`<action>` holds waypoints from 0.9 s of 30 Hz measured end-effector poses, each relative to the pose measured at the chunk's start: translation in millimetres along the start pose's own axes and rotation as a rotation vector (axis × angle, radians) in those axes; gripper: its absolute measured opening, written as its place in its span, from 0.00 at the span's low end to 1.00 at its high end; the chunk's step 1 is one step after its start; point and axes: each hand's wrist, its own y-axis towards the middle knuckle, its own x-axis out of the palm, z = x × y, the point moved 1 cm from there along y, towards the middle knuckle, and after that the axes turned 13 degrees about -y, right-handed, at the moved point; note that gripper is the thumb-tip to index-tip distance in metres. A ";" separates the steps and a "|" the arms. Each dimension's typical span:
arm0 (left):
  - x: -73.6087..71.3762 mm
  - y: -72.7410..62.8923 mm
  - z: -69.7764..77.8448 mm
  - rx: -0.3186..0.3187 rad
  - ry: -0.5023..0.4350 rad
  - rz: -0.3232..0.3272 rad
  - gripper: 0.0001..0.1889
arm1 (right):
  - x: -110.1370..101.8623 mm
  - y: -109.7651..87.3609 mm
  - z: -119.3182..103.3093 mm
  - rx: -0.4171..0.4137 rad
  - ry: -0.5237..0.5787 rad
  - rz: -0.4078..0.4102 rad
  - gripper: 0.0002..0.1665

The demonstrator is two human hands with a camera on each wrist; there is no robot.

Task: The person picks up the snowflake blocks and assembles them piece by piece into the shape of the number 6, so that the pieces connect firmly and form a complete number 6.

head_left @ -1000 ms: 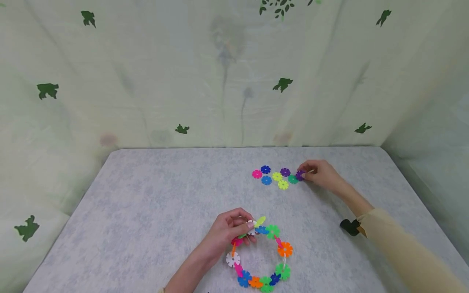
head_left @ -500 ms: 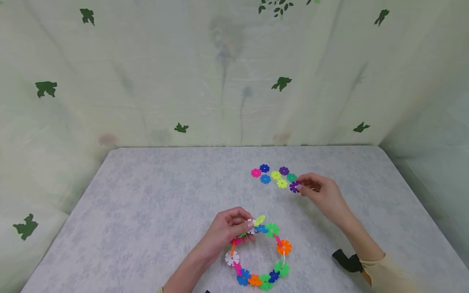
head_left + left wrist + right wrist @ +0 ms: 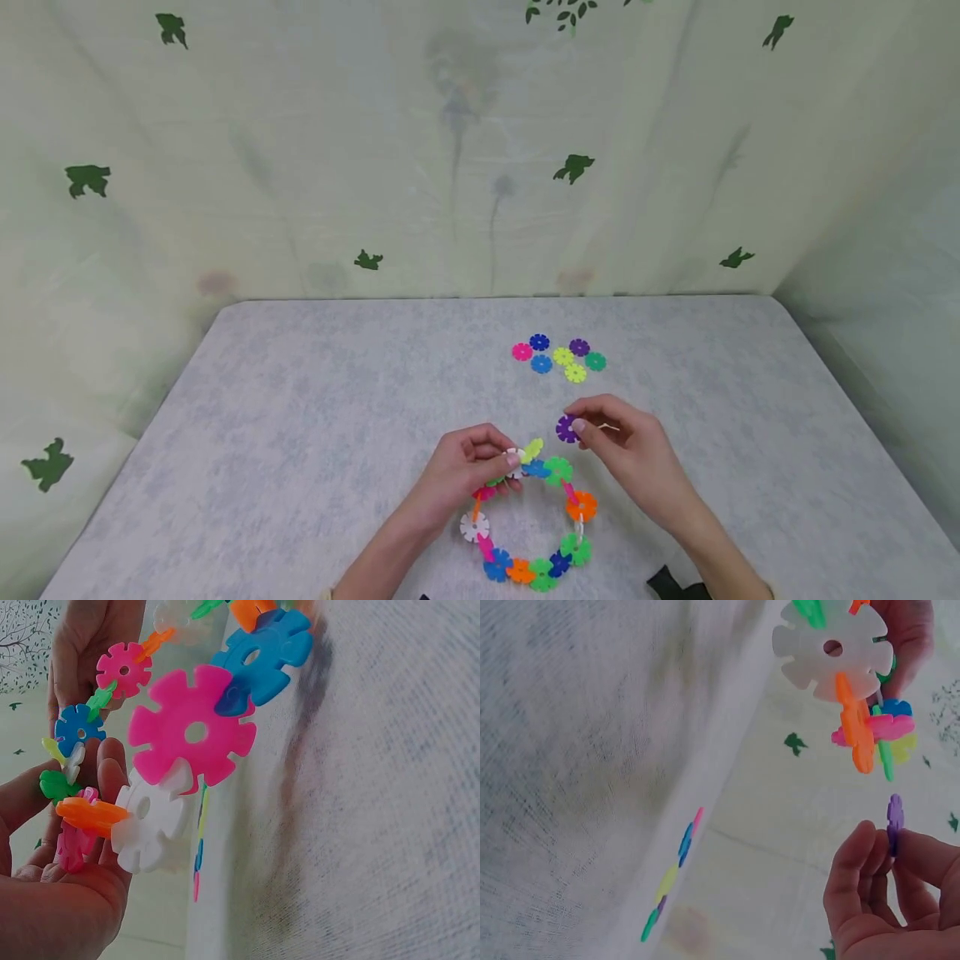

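Observation:
My left hand pinches a white notched flower disc at the upper left of a ring of interlocked plastic flower discs. In the ring a yellow disc stands up beside the white one, and an orange disc sits on the right side. Between thumb and fingertips, my right hand pinches a purple flower disc, just above and to the right of the ring. Seen edge-on in the right wrist view, the purple disc is apart from the ring. A large pink disc shows close in the left wrist view.
Loose flower discs lie farther back on the grey table: a pink one, a green one and several others in blue, yellow and purple. A pale curtain with green bird shapes hangs behind the table.
My right hand has lifted the purple disc from the loose group and carried it toward me and left, close to the ring. The left hand keeps its hold on the ring.

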 end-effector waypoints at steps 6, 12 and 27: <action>-1.0 -0.7 0.2 -0.006 -0.005 0.006 0.12 | 11.1 -2.0 -7.7 -0.026 -0.097 0.004 0.13; -0.4 -0.2 -1.2 0.006 -0.015 0.002 0.11 | 16.3 -3.6 -10.0 -0.031 -0.117 0.006 0.16; 2.4 -1.2 0.2 0.050 0.014 0.009 0.10 | 23.5 -5.3 -13.2 -0.106 -0.138 0.030 0.19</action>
